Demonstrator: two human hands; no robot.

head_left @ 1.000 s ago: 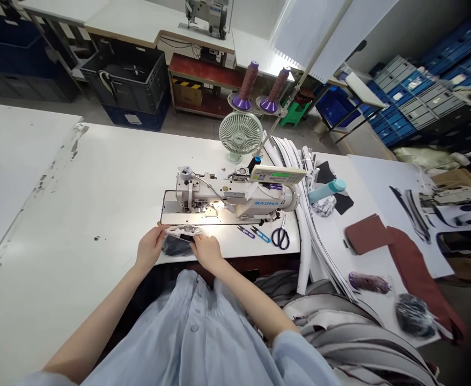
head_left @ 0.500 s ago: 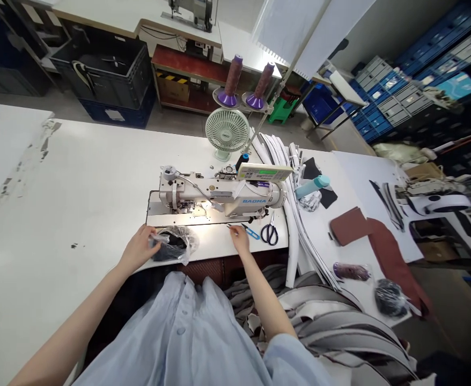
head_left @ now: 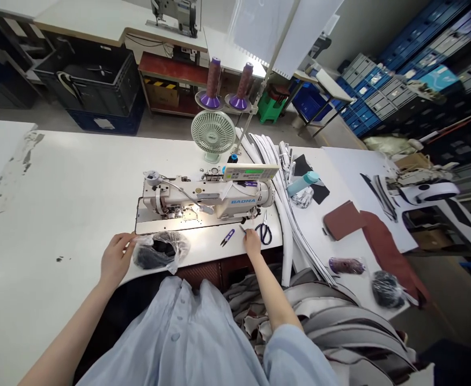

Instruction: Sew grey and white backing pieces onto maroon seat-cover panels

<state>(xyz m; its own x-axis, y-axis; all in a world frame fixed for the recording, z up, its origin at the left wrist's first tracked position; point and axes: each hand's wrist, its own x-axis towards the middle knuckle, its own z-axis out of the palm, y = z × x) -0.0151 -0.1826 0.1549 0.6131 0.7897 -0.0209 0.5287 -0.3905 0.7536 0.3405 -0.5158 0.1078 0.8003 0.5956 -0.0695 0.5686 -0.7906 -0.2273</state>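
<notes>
My left hand (head_left: 116, 260) pinches the left edge of a clear plastic bag (head_left: 161, 252) of dark pieces lying on the white table (head_left: 66, 187) in front of the white sewing machine (head_left: 203, 197). My right hand (head_left: 252, 242) rests further right, fingers closed on a small thread snip whose tip (head_left: 241, 229) pokes out to the left. A purple thread snip (head_left: 227, 237) lies loose between my hands. Black-handled scissors (head_left: 264, 231) lie just right of my right hand.
A green desk fan (head_left: 213, 133) and two purple thread cones (head_left: 213, 80) stand behind the machine. To the right lie white strips (head_left: 287, 252), a teal bottle (head_left: 303, 184), maroon fabric (head_left: 344, 220) and two small bags (head_left: 346, 265). Grey strips (head_left: 340, 327) pile up at my right side.
My right hand left the bag, reached right to the snips and picked one up. My left hand stayed on the bag. The view shifted right.
</notes>
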